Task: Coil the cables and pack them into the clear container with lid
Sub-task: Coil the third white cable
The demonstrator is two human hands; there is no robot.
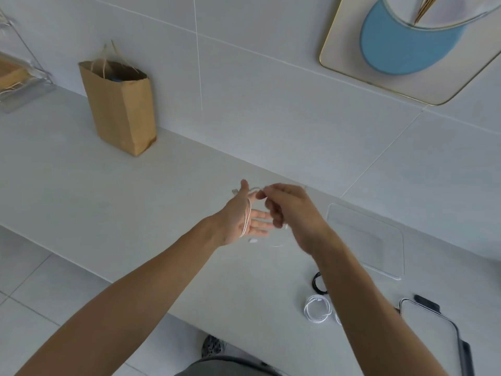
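- White cable [247, 218] loops around the flat, spread left hand [240, 221], above the white counter [108, 202].
- Right hand [291, 210] pinches its free end, touching the left fingers.
- Coiled white cable [317, 309], black coil [318, 284], clear lid [366, 240] and clear container [431, 337] lie near right; a paper bag [120, 107] stands far left.

— What sort of place is this?

— A home, by the look of it: a pale counter [81, 185] against a wall of large light tiles [271, 104], with tiled floor at lower left.

— Anything homely?

— A brown paper bag [119, 107] at upper left, and a gold-rimmed framed picture [406, 47] at upper right.
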